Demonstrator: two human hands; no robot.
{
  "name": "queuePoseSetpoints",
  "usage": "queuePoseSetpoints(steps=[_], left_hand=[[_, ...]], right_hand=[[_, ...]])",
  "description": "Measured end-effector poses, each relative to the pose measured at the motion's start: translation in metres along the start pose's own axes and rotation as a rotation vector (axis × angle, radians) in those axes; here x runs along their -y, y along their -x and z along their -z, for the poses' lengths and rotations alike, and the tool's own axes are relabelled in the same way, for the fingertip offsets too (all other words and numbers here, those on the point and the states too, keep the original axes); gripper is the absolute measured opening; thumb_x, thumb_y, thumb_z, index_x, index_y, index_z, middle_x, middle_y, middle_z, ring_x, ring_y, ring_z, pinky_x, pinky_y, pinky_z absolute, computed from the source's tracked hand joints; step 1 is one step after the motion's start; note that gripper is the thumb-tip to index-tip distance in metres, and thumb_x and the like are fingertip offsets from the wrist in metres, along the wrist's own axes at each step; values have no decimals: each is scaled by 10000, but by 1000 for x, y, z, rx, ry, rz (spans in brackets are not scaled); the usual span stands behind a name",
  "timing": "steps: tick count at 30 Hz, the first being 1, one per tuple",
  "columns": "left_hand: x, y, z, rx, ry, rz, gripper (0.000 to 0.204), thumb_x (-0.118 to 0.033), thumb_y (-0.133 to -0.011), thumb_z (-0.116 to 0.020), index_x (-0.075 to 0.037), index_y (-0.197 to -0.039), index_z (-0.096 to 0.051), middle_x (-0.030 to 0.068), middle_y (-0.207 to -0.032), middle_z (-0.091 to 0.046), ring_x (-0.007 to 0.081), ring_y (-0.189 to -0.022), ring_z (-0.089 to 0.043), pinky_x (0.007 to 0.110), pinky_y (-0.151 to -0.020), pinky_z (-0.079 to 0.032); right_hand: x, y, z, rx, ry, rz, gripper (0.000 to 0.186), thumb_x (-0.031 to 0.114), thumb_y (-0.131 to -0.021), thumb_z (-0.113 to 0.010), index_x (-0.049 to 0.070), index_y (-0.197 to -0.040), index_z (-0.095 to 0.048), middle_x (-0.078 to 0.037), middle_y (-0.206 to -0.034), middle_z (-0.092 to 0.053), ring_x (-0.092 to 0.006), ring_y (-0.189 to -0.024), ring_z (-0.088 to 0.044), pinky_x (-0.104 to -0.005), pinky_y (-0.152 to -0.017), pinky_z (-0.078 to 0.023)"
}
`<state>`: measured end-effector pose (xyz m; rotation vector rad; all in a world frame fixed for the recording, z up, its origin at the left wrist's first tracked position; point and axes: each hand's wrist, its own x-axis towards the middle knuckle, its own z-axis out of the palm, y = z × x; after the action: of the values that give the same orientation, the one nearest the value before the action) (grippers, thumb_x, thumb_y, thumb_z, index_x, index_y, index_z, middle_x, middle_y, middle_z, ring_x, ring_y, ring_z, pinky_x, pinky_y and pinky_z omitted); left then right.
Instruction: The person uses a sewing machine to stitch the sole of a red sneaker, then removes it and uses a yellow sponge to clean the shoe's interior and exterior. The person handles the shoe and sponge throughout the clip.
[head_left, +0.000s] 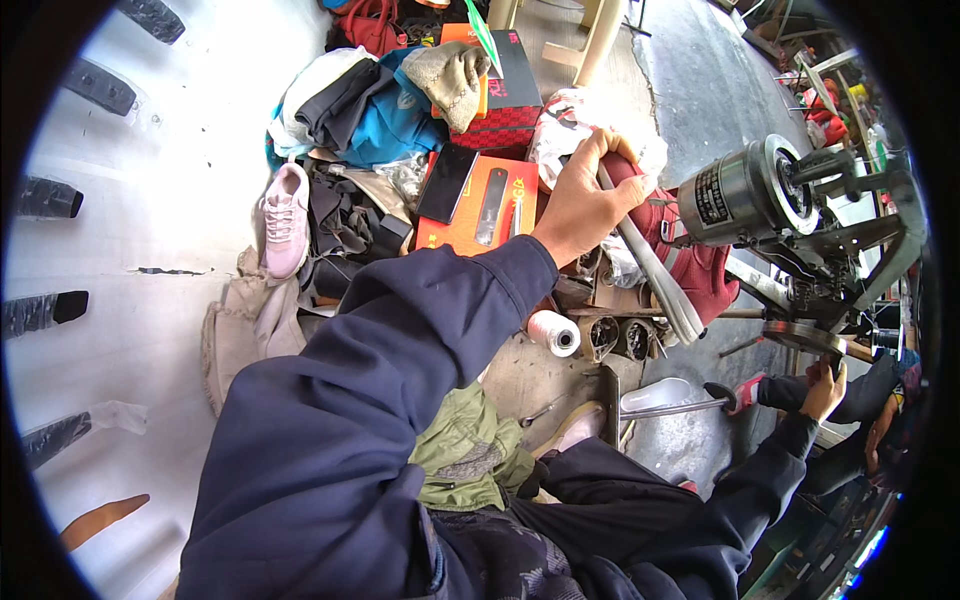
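Note:
My left hand (590,200) is closed, thumb and fingers pinching the upper end of a long grey strap (655,275). The strap hangs down to the right across a dark red fabric piece (708,270), which sits beside a metal sewing machine (740,195) with a round drum-like head. My right hand (825,392) reaches to the lower right of that machine, its fingers closed at the edge of the machine's handwheel (800,335). Part of the fingers' grip there is hidden by distance and small size.
An orange box (465,225) carries a black phone (448,183). Near it stand a pink sneaker (286,220), heaped clothes (375,110) and a white thread cone (553,333). Open tins (600,338) hold small parts. Another person's leg (785,390) with a red shoe shows at the right.

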<state>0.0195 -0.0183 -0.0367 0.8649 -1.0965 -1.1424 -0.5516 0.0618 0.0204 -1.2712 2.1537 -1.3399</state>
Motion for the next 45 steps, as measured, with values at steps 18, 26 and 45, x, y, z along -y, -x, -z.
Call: queuePoseSetpoints(steps=[18, 26, 45], left_hand=[[1, 1, 2, 25, -41, -73, 226, -182, -902, -731, -100, -1024, -558, -18, -1005, -576, 74, -998, -535, 272, -925, -458], [2, 0, 0, 7, -5, -63, 234, -185, -885, -741, -102, -1002, -556, -25, -980, -557, 75, -952, -516, 263, -895, -451], [-4, 3, -4, -24, 70, -85, 179, -120, -843, -702, -87, -940, -556, 25, -940, -537, 157, -935, -511, 304, -911, -420]], right_hand=[[8, 6, -1, 10, -30, -14, 181, 137, -927, -621, 55, -1087, -639, -26, -772, -647, -118, -635, -614, -227, -565, -485], [-78, 44, -74, 364, 91, -384, 177, 243, -958, -647, 71, -977, -611, -57, -687, -650, -154, -517, -616, -286, -437, -440], [-68, 47, -78, 344, 121, -414, 175, 239, -953, -653, 75, -950, -594, -51, -665, -627, -168, -488, -605, -292, -430, -454]])
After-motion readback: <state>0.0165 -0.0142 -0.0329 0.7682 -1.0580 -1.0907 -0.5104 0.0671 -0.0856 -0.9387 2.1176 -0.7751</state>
